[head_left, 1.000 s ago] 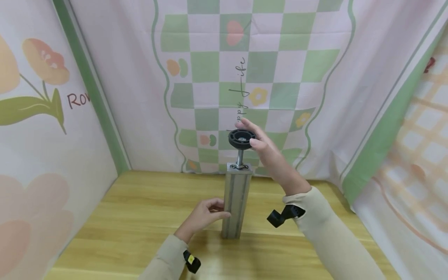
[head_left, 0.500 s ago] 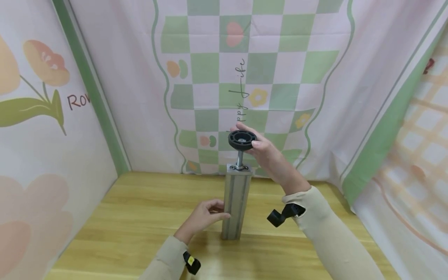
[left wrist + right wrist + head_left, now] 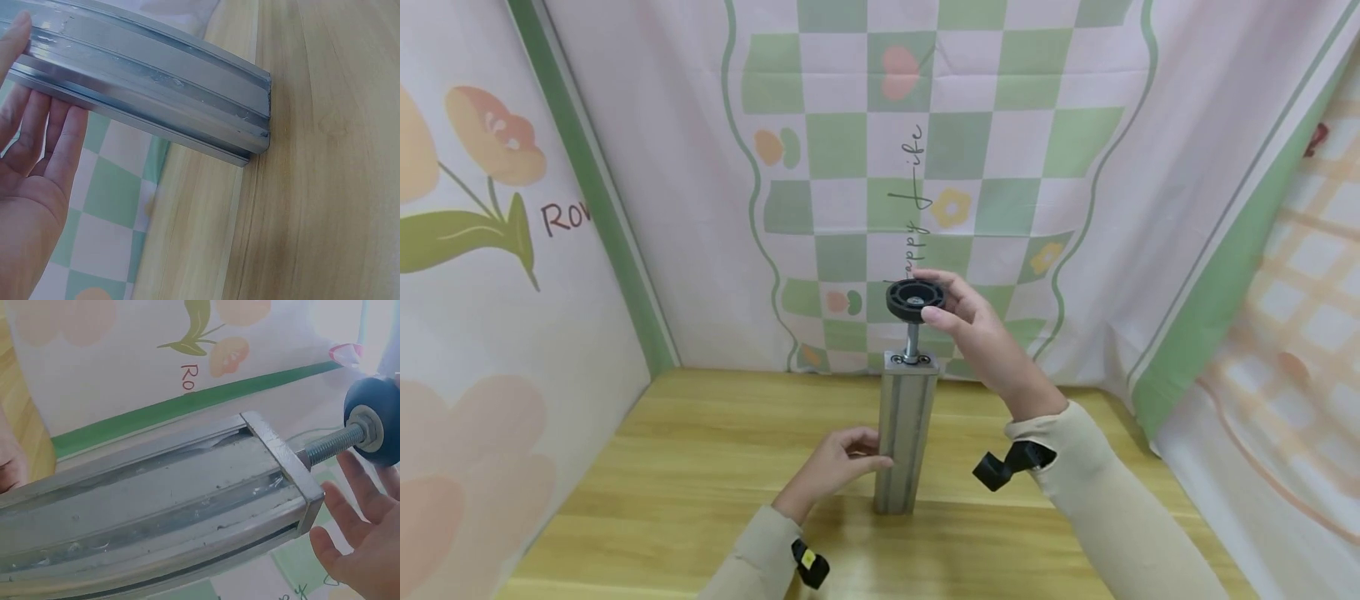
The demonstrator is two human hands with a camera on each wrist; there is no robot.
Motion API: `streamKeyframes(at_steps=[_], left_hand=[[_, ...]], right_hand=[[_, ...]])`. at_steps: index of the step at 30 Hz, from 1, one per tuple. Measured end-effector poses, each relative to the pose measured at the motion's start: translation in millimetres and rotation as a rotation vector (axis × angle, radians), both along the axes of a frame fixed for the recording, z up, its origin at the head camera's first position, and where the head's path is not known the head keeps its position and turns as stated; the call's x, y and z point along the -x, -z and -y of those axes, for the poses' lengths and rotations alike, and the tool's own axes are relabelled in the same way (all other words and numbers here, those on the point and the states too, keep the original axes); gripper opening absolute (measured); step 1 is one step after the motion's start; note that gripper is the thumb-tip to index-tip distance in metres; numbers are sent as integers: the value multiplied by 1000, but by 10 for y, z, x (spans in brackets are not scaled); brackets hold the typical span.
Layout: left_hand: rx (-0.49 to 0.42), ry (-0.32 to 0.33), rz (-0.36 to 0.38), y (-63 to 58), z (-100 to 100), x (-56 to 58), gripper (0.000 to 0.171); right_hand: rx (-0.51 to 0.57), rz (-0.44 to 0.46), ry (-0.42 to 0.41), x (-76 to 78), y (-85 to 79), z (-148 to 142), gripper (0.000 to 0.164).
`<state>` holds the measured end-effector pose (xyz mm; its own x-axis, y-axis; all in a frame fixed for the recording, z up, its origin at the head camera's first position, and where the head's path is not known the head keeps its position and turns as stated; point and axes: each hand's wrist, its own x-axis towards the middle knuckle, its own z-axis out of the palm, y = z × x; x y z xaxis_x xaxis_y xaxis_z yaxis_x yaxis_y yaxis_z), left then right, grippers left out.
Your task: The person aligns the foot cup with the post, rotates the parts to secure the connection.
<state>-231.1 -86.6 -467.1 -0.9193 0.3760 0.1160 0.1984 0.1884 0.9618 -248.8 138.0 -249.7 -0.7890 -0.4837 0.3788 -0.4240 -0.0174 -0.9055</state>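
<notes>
A grey aluminium profile (image 3: 904,442) stands upright on the wooden table, with a metal plate (image 3: 284,464) capping its top. From the plate rises a threaded rod (image 3: 335,442), which carries a round black levelling foot (image 3: 901,311). My right hand (image 3: 985,337) holds the foot by its right side, thumb on the near rim and fingers along the far rim. Lower down, my left hand (image 3: 831,467) steadies the profile between thumb and fingers. The left wrist view shows the thumb on one face of the profile and the fingertips along its opposite edge.
The wooden table (image 3: 715,450) spreads around the profile's base. Behind it hangs a green and white checked curtain (image 3: 837,146). More printed cloth (image 3: 467,333) closes off the left side, and another drape stands at the right. Each wrist wears a small black camera mount (image 3: 1015,464).
The right thumb has slid leftward along the near rim of the foot, while the fingers have shifted rightward along the far rim. The left hand and the profile stay put.
</notes>
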Motion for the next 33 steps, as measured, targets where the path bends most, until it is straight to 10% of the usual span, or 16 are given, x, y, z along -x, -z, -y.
streamKeyframes(at_steps=[16, 25, 33], left_hand=[[-19, 7, -8, 58, 0, 14, 32], [-19, 7, 1, 52, 2, 15, 32], [-14, 9, -14, 52, 8, 19, 33]], right_hand=[[107, 95, 127, -127, -57, 167, 54], [-32, -126, -72, 1, -32, 39, 63], [-12, -112, -210, 97, -24, -54, 58]])
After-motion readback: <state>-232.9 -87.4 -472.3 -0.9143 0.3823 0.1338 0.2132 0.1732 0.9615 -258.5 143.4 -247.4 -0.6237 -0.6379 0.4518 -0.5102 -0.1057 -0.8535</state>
